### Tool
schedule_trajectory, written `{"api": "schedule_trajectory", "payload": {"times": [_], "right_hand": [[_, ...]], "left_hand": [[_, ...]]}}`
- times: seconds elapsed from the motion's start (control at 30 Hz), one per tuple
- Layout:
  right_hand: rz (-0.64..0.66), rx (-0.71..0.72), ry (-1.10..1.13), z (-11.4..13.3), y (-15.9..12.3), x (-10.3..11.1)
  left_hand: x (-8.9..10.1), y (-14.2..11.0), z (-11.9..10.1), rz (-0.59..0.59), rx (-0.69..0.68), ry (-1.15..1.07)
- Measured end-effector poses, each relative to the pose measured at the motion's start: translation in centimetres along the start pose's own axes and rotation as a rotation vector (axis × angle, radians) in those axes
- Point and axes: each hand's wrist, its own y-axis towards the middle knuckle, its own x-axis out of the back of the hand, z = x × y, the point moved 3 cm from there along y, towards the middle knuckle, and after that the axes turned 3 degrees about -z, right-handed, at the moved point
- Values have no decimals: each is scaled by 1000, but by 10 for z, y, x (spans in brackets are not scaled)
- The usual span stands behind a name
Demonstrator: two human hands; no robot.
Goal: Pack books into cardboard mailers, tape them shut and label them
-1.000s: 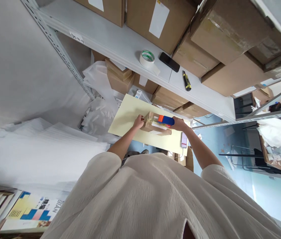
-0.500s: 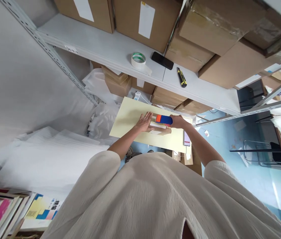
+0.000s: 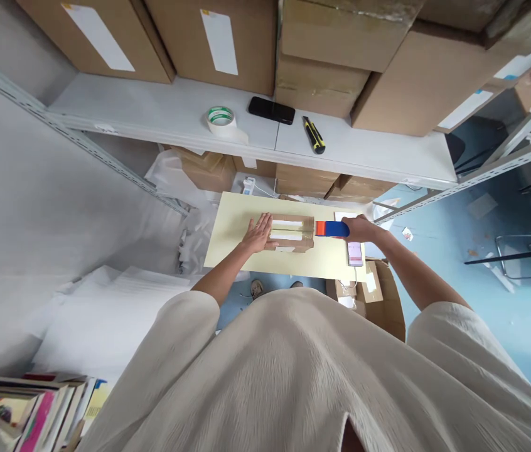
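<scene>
A small cardboard box (image 3: 292, 232) lies on a pale yellow table (image 3: 237, 248) below me. My left hand (image 3: 258, 234) rests flat on the box's left end, fingers spread. My right hand (image 3: 358, 229) grips a blue and orange tape dispenser (image 3: 331, 229) at the box's right end. A strip of clear tape runs along the top of the box.
A phone (image 3: 355, 253) lies on the table's right edge. On the grey shelf (image 3: 369, 157) above sit a tape roll (image 3: 221, 118), a black phone (image 3: 271, 110) and a yellow utility knife (image 3: 314, 135), with large cartons (image 3: 213, 37) behind. Books (image 3: 30, 411) stack at lower left, an open carton (image 3: 378, 301) at my right.
My right hand has drawn the tape dispenser from over the box to past its right end. My left hand went from gripping the box's end to lying flat on it.
</scene>
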Motion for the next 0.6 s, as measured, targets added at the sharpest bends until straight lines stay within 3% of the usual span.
{"api": "schedule_trajectory", "payload": {"times": [0.13, 0.23, 0.33, 0.6], "right_hand": [[-8, -85, -9, -70, -21, -24], [-4, -100, 9, -94, -20, -42], [14, -73, 14, -93, -9, -57], [27, -33, 114, -60, 32, -88]], "left_hand": [[3, 0, 1, 48, 19, 59], [6, -1, 1, 72, 40, 101], [10, -2, 0, 94, 60, 131], [18, 0, -4, 158, 127, 174]]}}
